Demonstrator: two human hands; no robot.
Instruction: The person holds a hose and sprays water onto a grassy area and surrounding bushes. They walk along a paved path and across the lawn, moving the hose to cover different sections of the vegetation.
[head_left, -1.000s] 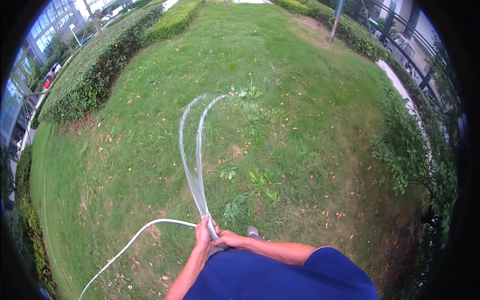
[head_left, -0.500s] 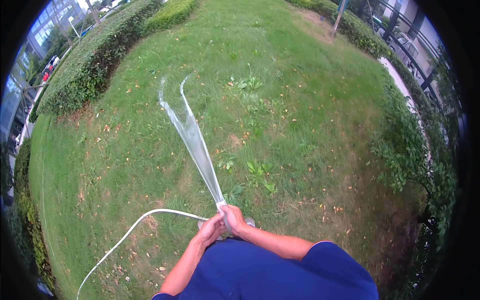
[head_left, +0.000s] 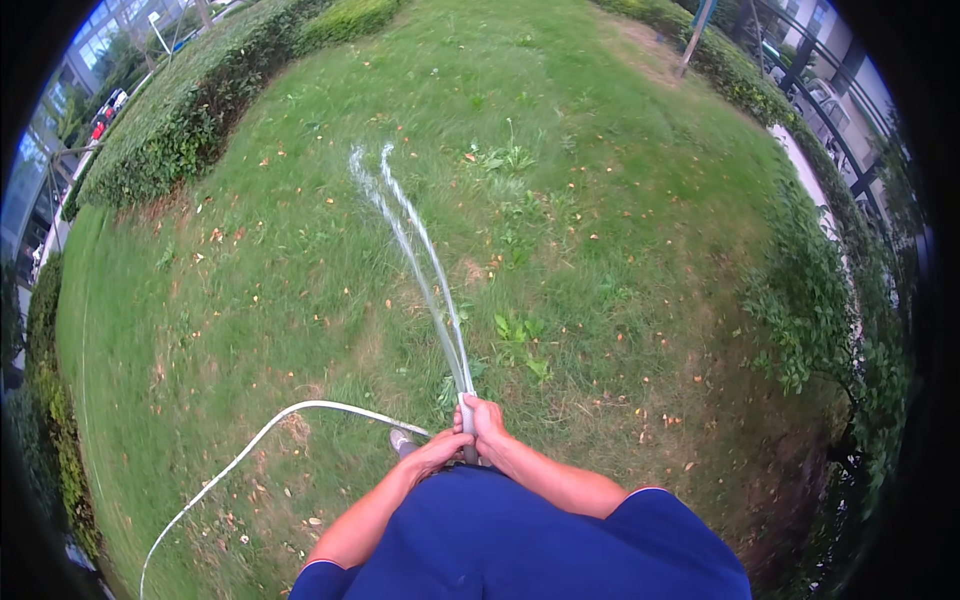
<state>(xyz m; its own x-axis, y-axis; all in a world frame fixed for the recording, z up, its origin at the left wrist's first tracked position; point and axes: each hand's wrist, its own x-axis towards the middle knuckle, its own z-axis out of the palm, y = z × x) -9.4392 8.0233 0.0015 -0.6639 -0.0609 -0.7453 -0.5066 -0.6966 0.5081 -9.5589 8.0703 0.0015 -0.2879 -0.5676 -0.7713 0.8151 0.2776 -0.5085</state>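
Note:
Both hands are closed on a pale grey-white garden hose (head_left: 325, 404) close to my body. Near its open end, my right hand (head_left: 487, 420) grips it with the thumb up by the mouth. Just below and to the left, my left hand (head_left: 442, 449) wraps the hose lower down, its fingers partly hidden. Water (head_left: 412, 240) shoots from the end in two narrow streams, up and slightly left over the grass. Behind the hands the hose loops out to the left and trails toward the lower left edge.
Grass (head_left: 600, 330) with scattered dry leaves spreads all around. A clipped hedge (head_left: 160, 150) stands at the far left, and a leafy shrub (head_left: 800, 300) at the right beside a pale kerb. A post (head_left: 696, 38) rises at the far right. My shoe (head_left: 401, 441) shows beside the hose.
The hose end and both hands have shifted slightly right. The wide sheet of water has narrowed into two separate streams that lean less to the left. A shoe has come forward at the left.

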